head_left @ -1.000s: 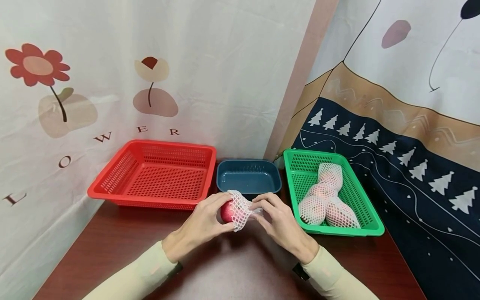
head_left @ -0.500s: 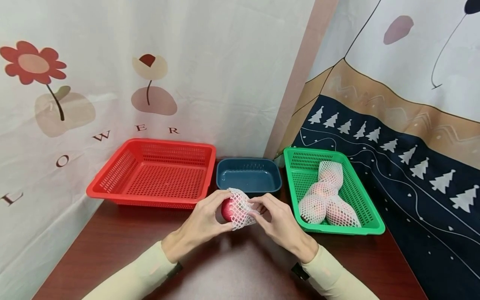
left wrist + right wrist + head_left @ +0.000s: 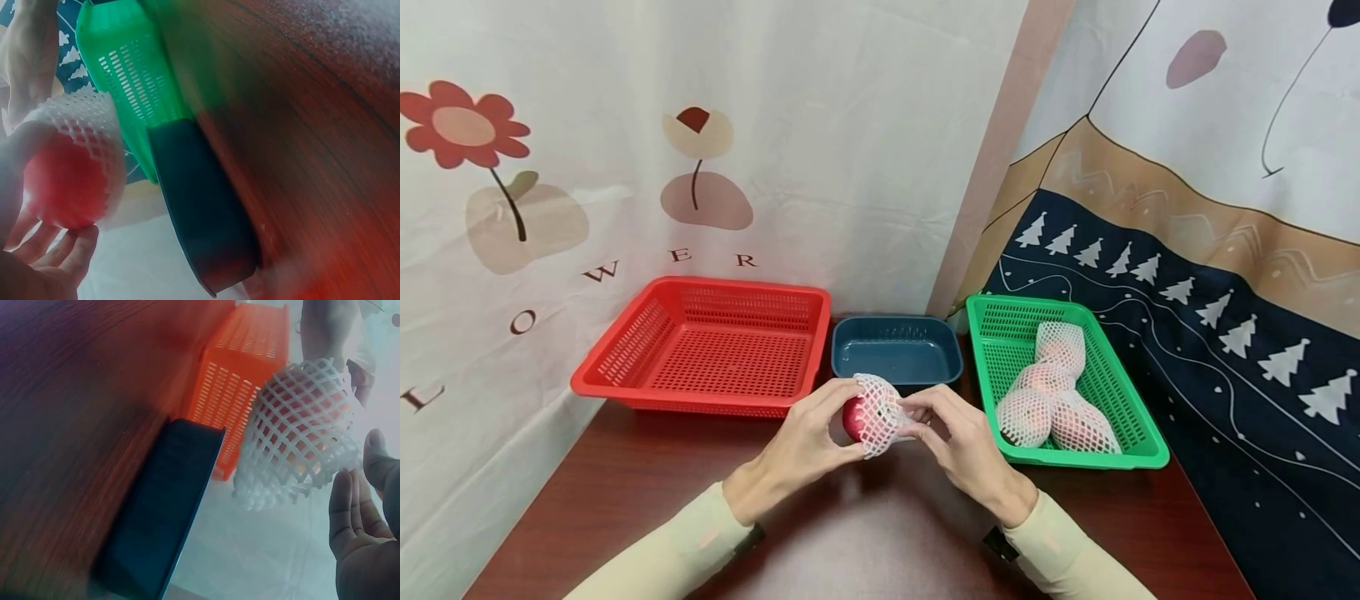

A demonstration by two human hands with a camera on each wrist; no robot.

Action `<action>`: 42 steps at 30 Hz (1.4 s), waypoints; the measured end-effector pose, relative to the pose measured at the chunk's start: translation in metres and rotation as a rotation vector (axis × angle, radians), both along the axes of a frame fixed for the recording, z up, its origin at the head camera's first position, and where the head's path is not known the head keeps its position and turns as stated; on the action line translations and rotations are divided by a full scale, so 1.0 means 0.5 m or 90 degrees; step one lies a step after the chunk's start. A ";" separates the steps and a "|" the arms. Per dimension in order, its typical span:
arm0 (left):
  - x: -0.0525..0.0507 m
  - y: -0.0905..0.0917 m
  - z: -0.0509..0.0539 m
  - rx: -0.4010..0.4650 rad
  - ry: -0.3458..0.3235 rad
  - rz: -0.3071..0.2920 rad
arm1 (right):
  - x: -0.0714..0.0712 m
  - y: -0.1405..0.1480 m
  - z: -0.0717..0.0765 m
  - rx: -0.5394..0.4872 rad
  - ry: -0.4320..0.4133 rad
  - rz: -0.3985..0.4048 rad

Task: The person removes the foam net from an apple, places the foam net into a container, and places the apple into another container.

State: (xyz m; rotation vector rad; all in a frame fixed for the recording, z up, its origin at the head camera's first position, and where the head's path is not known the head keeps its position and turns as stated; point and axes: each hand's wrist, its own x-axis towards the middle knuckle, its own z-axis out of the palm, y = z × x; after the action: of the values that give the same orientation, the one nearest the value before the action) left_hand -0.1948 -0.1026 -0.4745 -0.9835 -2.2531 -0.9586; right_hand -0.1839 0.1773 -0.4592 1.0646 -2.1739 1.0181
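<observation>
My left hand (image 3: pixel 805 442) holds a red apple (image 3: pixel 852 419) above the table, fingers over its top and thumb below. A white foam net sleeve (image 3: pixel 880 414) covers the apple's right side, leaving bare red skin (image 3: pixel 65 184) on the side toward my left palm. On the right, my right hand (image 3: pixel 966 446) pinches the loose end of the net between thumb and fingertips. The right wrist view shows the open mesh (image 3: pixel 300 428) spread over the fruit, its edge meeting those fingertips. Part of the apple is hidden by the net and my left fingers.
Behind the hands stands a dark blue plastic tub (image 3: pixel 898 354). To the left is a red slotted basket (image 3: pixel 715 400). At right a green basket (image 3: pixel 1120 392) contains several netted fruits (image 3: pixel 1048 379). A printed curtain (image 3: pixel 850 167) hangs behind the brown table (image 3: pixel 850 542).
My right fingers have shifted slightly at the net's loose end, which was drawn to a point a second ago and then spread wider. My left hand keeps its grip on the apple.
</observation>
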 end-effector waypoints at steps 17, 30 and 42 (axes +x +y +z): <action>-0.001 -0.005 -0.003 0.004 0.037 -0.033 | 0.009 -0.005 0.011 -0.025 0.033 -0.024; 0.003 -0.007 0.003 0.025 0.006 -0.011 | 0.006 0.001 0.008 0.068 0.007 -0.062; 0.006 0.000 0.010 0.009 -0.024 -0.010 | 0.007 -0.005 0.030 0.151 -0.037 -0.035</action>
State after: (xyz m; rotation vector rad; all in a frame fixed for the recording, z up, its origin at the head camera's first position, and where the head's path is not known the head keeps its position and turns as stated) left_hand -0.1917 -0.1024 -0.4693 -0.9865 -2.2687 -1.0067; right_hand -0.1802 0.1747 -0.4444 1.0823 -2.4037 0.7901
